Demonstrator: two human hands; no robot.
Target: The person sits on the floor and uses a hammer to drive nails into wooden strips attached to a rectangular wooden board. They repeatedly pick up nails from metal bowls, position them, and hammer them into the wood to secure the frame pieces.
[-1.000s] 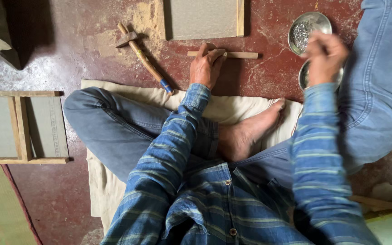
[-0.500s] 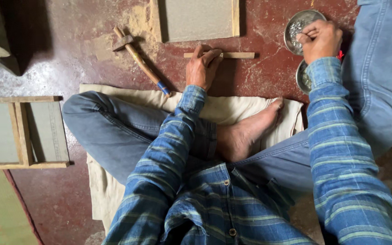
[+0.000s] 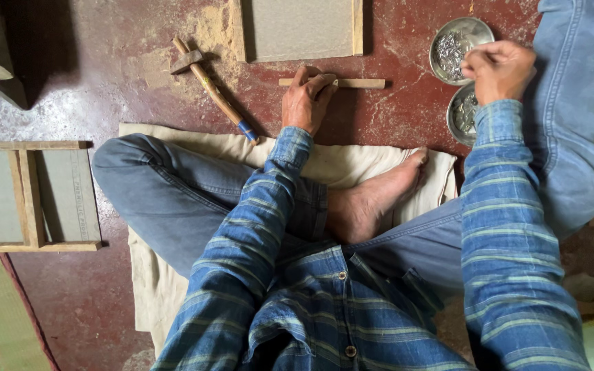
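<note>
Wood strip [image 3: 352, 83] lay flat on the red floor [image 3: 407, 124], just below a framed grey panel [image 3: 302, 29], and the left hand [image 3: 307, 99] pressed on its left part with fingers curled over it. The right hand [image 3: 498, 69] was closed in a pinch above two metal bowls [image 3: 459, 41] of small nails; what it pinched I could not tell. A hammer [image 3: 209, 86] lay near the left hand.
</note>
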